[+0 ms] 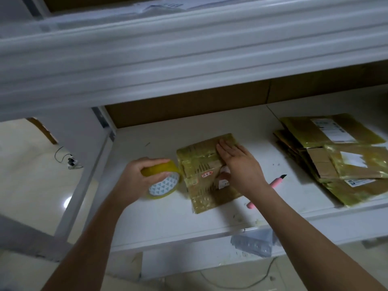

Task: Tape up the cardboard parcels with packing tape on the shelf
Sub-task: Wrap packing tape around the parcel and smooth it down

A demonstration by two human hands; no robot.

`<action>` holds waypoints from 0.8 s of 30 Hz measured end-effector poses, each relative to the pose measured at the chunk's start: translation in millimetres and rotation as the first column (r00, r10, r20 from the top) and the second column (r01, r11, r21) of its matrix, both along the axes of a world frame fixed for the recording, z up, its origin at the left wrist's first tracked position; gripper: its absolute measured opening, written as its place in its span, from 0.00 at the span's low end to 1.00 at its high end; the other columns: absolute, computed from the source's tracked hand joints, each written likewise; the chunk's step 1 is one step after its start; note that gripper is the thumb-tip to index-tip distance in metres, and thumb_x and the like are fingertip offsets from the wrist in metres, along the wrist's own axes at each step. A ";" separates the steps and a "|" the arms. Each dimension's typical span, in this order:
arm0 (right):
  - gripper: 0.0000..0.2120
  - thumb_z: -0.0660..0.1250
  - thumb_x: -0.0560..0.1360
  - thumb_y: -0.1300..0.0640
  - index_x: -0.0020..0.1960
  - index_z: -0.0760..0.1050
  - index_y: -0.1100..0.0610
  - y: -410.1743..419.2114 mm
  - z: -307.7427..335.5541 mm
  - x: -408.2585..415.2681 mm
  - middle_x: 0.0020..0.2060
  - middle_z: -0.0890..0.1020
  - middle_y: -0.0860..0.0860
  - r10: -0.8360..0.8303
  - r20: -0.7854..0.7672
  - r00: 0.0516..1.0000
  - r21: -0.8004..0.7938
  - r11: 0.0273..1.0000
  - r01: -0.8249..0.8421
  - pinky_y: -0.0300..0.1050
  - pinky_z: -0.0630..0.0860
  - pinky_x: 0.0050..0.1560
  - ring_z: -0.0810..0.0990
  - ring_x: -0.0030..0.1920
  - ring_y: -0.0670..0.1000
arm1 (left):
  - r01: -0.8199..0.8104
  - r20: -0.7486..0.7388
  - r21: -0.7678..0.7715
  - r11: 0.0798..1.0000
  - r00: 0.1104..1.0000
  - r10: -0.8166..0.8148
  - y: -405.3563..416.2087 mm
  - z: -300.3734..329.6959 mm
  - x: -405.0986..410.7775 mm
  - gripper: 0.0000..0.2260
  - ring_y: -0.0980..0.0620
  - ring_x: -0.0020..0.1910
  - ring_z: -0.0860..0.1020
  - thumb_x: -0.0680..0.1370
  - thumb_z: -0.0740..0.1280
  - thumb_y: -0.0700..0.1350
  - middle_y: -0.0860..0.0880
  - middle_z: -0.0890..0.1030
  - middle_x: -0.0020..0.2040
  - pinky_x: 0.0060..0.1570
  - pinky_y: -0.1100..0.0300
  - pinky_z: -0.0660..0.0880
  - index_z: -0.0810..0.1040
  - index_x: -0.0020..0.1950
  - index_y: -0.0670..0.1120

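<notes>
The flat cardboard parcel (206, 172) lay on the white shelf (159, 219), near its middle and a little back from the front edge, its top already glossy with yellowish tape; the right hand (241, 164) rested flat upon it, fingers (225, 150) straight and close together, pressing the far right part of its top; the left hand (137, 178) gripped the roll of packing tape (164, 180) just beside the parcel's left edge, fingers curled over the roll's rim, and whether a strip ran from roll to parcel could not be told; a pink utility knife (276, 182) lay on the shelf beyond the right wrist, partly hidden by the forearm; a heap of taped parcels (336, 156) sat well apart to the right. From here, I judged, the tape might wrinkle or stick to itself if the roll were pulled at a slant; the parcel might slide if the pressing hand eased; and the wrist, so near the knife, might knock it off the shelf or catch its blade.
</notes>
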State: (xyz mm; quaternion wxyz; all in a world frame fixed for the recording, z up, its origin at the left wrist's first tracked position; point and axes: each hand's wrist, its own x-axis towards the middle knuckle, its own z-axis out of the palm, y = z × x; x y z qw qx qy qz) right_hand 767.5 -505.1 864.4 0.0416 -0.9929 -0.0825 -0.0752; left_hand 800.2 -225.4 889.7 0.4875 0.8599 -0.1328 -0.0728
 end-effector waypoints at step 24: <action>0.45 0.54 0.67 0.25 0.74 0.66 0.53 51.9 -13.4 1.9 0.75 0.66 0.47 0.156 0.063 0.986 0.371 0.913 -0.168 0.44 0.51 0.73 0.64 0.74 0.47 | -0.087 -0.385 -0.334 0.939 0.922 -0.051 -17.3 -16.4 -6.5 0.17 0.46 0.46 0.84 0.73 0.72 0.43 0.46 0.84 0.49 0.40 0.57 0.80 0.77 0.60 0.44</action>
